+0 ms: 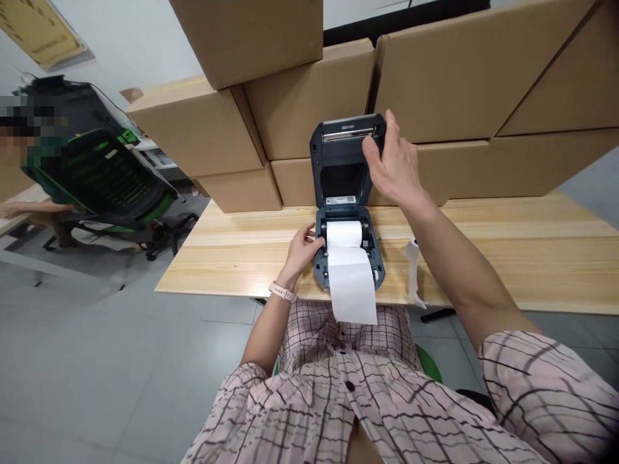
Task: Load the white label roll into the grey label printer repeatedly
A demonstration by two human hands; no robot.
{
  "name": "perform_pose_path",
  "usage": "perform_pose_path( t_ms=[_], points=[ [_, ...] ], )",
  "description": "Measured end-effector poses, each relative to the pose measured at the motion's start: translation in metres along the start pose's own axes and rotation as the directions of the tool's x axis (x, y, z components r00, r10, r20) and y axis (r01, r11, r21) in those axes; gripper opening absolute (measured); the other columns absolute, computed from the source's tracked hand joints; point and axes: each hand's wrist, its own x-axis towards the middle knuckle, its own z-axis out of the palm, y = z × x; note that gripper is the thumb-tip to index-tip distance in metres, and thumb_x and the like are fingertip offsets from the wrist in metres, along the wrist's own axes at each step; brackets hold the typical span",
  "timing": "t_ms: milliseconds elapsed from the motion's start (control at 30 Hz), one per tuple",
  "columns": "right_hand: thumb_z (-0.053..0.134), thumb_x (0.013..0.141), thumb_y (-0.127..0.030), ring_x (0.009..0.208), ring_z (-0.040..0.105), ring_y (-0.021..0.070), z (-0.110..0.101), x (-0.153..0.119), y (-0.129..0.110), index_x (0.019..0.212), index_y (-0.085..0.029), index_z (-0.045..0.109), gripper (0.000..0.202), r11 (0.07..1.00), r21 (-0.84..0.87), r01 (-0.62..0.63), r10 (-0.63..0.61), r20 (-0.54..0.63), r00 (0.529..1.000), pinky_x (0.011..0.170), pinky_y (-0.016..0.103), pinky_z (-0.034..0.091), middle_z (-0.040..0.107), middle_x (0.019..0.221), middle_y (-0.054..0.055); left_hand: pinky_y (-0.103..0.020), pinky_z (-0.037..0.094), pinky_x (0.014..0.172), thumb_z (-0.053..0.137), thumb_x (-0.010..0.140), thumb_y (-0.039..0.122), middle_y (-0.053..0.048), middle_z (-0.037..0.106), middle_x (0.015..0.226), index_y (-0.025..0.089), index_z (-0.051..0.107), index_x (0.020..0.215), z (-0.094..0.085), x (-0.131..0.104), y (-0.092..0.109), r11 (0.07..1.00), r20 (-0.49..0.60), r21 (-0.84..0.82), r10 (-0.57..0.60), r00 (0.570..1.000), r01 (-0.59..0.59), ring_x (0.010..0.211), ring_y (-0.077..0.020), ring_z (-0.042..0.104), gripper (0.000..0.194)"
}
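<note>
A dark grey label printer (380, 258) stands on the wooden table with its lid (341, 158) raised. Inside lies a white paper roll (343, 233), and its loose strip (353, 290) runs forward over the table's front edge. My right hand (394, 164) grips the lid's upper right corner, thumb on the inner face and fingers behind. At the printer's left side, my left hand (304, 250) has its thumb and fingers closed on the base's edge beside the roll.
Stacked cardboard boxes (435, 77) line the back of the wooden table (242, 251). A curled white paper strip (413, 274) lies right of the printer, hanging at the front edge. Left, a person sits near a black and green office chair (116, 180).
</note>
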Motion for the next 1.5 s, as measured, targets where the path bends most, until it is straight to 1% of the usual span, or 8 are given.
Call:
perform_pose_path(
  t_ms=[300, 367, 567, 733, 900, 1133, 1300, 1500],
  points=[
    [0.05, 0.104, -0.056, 0.145, 0.058, 0.0409, -0.023, -0.039, -0.013, 0.154, -0.025, 0.055, 0.058, 0.998, 0.022, 0.065, -0.063, -0.108, 0.992, 0.121, 0.063, 0.044, 0.064, 0.154, 0.017, -0.031, 0.036, 0.066, 0.065, 0.081, 0.026, 0.004, 0.058, 0.063, 0.011, 0.062, 0.149, -0.006, 0.003, 0.036, 0.918, 0.134, 0.395, -0.096, 0.986, 0.036, 0.065, -0.0199, 0.056, 0.069],
    [0.052, 0.103, -0.05, 0.131, 0.068, 0.0379, -0.023, -0.059, -0.02, 0.133, -0.024, 0.067, 0.043, 0.991, 0.04, 0.13, -0.134, 0.107, 0.985, 0.113, 0.056, 0.052, 0.074, 0.137, 0.015, -0.031, 0.037, 0.067, 0.065, 0.08, 0.025, 0.002, 0.061, 0.065, 0.01, 0.062, 0.148, -0.005, 0.004, 0.037, 0.905, 0.14, 0.424, -0.097, 0.985, 0.029, 0.066, -0.0213, 0.058, 0.07],
    [0.073, 0.087, -0.058, 0.125, 0.073, 0.042, 0.015, -0.053, -0.022, 0.145, -0.021, 0.061, 0.07, 0.971, -0.041, 0.237, -0.088, 0.857, 0.508, 0.1, 0.05, 0.057, 0.075, 0.138, 0.018, -0.032, 0.041, 0.07, 0.061, 0.084, 0.025, -0.004, 0.07, 0.074, 0.011, 0.064, 0.146, -0.007, 0.005, 0.035, 0.876, 0.196, 0.478, -0.028, 0.98, -0.07, 0.073, -0.0246, 0.062, 0.064],
    [0.087, 0.072, -0.054, 0.13, 0.069, 0.0466, 0.039, -0.036, -0.028, 0.154, -0.016, 0.056, 0.095, 0.966, -0.056, 0.252, -0.05, 0.918, 0.393, 0.108, 0.055, 0.055, 0.07, 0.146, 0.022, -0.033, 0.043, 0.072, 0.057, 0.083, 0.02, -0.007, 0.073, 0.081, 0.011, 0.068, 0.137, -0.009, 0.007, 0.037, 0.861, 0.258, 0.491, -0.004, 0.966, -0.128, 0.074, -0.025, 0.063, 0.056],
    [0.088, 0.068, -0.052, 0.133, 0.067, 0.0394, 0.001, -0.032, -0.014, 0.159, -0.021, 0.052, 0.103, 0.955, 0.262, 0.142, -0.298, 0.858, 0.418, 0.112, 0.049, 0.056, 0.067, 0.152, 0.015, -0.033, 0.043, 0.07, 0.057, 0.082, 0.022, -0.003, 0.068, 0.073, 0.013, 0.069, 0.134, -0.009, 0.006, 0.032, 0.883, 0.24, 0.455, 0.003, 0.971, -0.115, 0.07, -0.0233, 0.059, 0.053],
    [0.093, 0.065, -0.048, 0.124, 0.071, 0.0378, -0.092, -0.049, 0.048, 0.144, -0.034, 0.064, 0.086, 0.891, 0.43, -0.148, -0.213, 0.682, 0.699, 0.106, 0.049, 0.06, 0.074, 0.138, 0.007, -0.031, 0.048, 0.075, 0.058, 0.083, 0.022, -0.004, 0.076, 0.087, 0.017, 0.068, 0.141, -0.008, 0.004, 0.022, 0.937, 0.233, 0.331, 0.038, 0.972, -0.115, 0.075, -0.0219, 0.062, 0.059],
    [0.092, 0.06, -0.043, 0.115, 0.072, 0.0387, -0.068, -0.05, 0.084, 0.128, -0.029, 0.07, 0.072, 0.896, 0.289, -0.338, 0.125, 0.564, 0.816, 0.1, 0.054, 0.062, 0.076, 0.128, 0.01, -0.03, 0.045, 0.072, 0.058, 0.081, 0.023, -0.001, 0.071, 0.077, 0.017, 0.067, 0.141, -0.007, 0.005, 0.021, 0.944, 0.222, 0.316, 0.023, 0.975, -0.094, 0.071, -0.0206, 0.057, 0.06],
    [0.09, 0.052, -0.041, 0.116, 0.072, 0.0351, -0.012, -0.041, 0.116, 0.125, -0.021, 0.065, 0.08, 0.832, 0.309, -0.461, 0.263, 0.511, 0.818, 0.105, 0.051, 0.06, 0.076, 0.124, 0.012, -0.029, 0.032, 0.062, 0.055, 0.08, 0.023, 0.006, 0.049, 0.059, 0.015, 0.066, 0.143, -0.007, 0.002, 0.026, 0.94, 0.219, 0.337, -0.02, 0.976, -0.056, 0.059, -0.0182, 0.045, 0.064]
  ],
)
